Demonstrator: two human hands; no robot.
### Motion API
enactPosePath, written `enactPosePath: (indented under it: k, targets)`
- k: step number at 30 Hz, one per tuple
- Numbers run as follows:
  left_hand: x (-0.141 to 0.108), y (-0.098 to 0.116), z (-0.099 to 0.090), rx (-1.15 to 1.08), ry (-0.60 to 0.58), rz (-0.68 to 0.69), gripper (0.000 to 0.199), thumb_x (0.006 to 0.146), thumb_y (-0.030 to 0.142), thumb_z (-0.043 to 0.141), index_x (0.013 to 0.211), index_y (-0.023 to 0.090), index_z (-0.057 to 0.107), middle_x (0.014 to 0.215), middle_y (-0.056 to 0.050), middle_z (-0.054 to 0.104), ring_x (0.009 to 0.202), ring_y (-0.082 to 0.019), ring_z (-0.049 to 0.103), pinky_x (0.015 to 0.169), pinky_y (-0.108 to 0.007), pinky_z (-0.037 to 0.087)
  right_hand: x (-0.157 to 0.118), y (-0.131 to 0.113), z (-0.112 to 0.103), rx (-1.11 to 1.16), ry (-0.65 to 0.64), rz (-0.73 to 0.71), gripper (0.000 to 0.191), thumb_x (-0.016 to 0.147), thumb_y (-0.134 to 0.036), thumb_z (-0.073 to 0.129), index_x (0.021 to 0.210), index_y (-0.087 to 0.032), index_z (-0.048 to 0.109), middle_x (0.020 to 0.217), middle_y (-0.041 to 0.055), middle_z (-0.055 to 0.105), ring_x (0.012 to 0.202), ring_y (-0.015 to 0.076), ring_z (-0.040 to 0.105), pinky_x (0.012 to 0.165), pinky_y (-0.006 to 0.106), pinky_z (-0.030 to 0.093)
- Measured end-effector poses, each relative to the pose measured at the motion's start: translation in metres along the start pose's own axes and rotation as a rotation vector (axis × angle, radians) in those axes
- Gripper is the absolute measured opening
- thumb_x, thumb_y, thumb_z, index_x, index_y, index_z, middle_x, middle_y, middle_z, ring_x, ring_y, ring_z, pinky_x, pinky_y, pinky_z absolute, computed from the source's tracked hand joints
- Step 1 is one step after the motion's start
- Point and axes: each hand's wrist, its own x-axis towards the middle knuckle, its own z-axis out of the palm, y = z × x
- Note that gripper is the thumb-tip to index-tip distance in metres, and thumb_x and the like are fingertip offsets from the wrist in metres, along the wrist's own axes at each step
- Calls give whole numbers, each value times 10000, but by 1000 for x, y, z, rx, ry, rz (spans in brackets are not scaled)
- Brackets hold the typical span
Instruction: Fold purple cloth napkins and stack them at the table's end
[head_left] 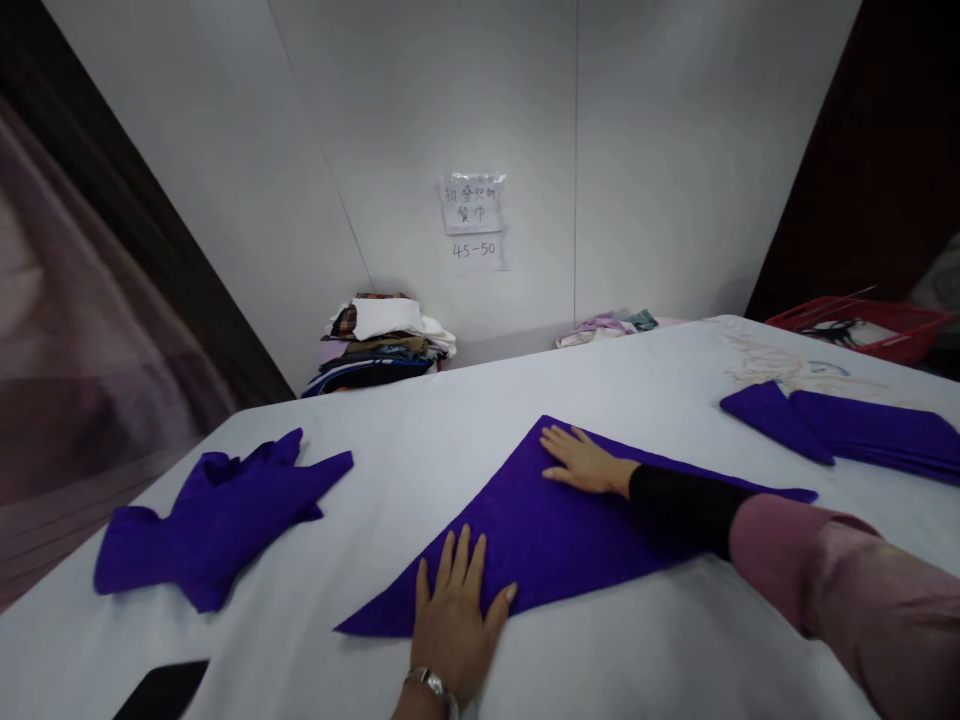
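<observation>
A purple cloth napkin point(540, 540), folded into a large triangle, lies flat on the white-covered table point(300, 660) in front of me. My left hand point(457, 620) rests palm down on its near left part, fingers spread and a bracelet at the wrist. Further off, my right hand point(589, 460) presses flat near the triangle's far corner, fingers stretched out; the black cuff and pink sleeve cover part of the cloth's right side. Neither hand grips anything. To the left lies a crumpled heap of purple cloth point(217, 520).
Folded purple cloths point(877, 425) lie at the right, with a smaller folded piece point(776, 420) beside them. Behind the table are a clothes pile point(382, 345), more fabric point(604, 328) and a red basket point(900, 345). A dark flat object point(165, 690) sits at the near left.
</observation>
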Motion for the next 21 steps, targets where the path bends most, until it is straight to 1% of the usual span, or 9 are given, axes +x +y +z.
enactPosePath:
  k: [4,6,7,9,12,16,18,20,21]
  targets:
    - [1,1,-1,24,-4,-3,694,842,613,268,1407,210,258,1500,-56,168,1386,-273,119,1093,-559,90,-45,-42,13,101,-112,-313,765,859,-660,276,1451,-188,168,1508,92,142,1384,230,94,1113,432,-10]
    - [2,1,-1,42,-5,-9,692,843,608,260,1408,208,258,1501,-51,166,1388,-265,113,1094,-556,88,-60,-46,14,115,-139,-355,757,862,-649,292,1452,-192,159,1508,88,144,1385,223,93,1112,428,-22]
    - [2,1,-1,47,-6,-11,693,843,610,255,1409,210,256,1502,-47,164,1388,-260,111,1095,-553,88,-66,-41,13,111,-137,-333,752,865,-646,289,1451,-192,160,1508,89,145,1385,225,90,1110,436,-24]
    - [2,1,-1,53,-4,-14,702,839,619,245,1411,213,251,1504,-42,159,1389,-256,109,1096,-551,92,-75,-21,9,88,-107,-224,745,868,-646,274,1448,-190,175,1507,94,147,1385,237,86,1106,463,-11]
    - [3,2,-3,57,-2,-14,703,838,616,242,1412,212,248,1504,-44,162,1388,-258,112,1094,-553,101,-94,28,2,37,-41,0,740,867,-655,247,1443,-191,207,1505,101,154,1382,251,96,1102,488,30]
    - [4,2,-4,62,-1,-13,697,833,601,262,1409,207,263,1502,-50,174,1385,-264,130,1090,-556,113,-132,85,-8,-53,43,277,724,872,-651,220,1435,-196,243,1494,119,198,1373,255,147,1096,493,88]
    - [5,2,-4,72,4,-8,700,831,596,267,1411,204,257,1503,-50,173,1384,-265,130,1089,-555,120,-152,91,-13,-90,84,431,729,873,-649,215,1428,-179,265,1482,140,228,1368,275,164,1087,510,109]
    - [6,1,-3,95,3,-6,694,834,582,257,1417,205,241,1506,-45,162,1387,-259,120,1088,-550,126,-165,78,-14,-83,117,498,742,874,-648,210,1428,-158,266,1481,152,223,1370,284,150,1087,512,103]
    - [7,1,-2,109,5,-5,689,837,572,249,1420,204,231,1508,-43,154,1387,-256,116,1088,-547,129,-169,64,-13,-58,123,478,747,875,-647,206,1433,-152,251,1487,149,204,1375,280,130,1092,503,89]
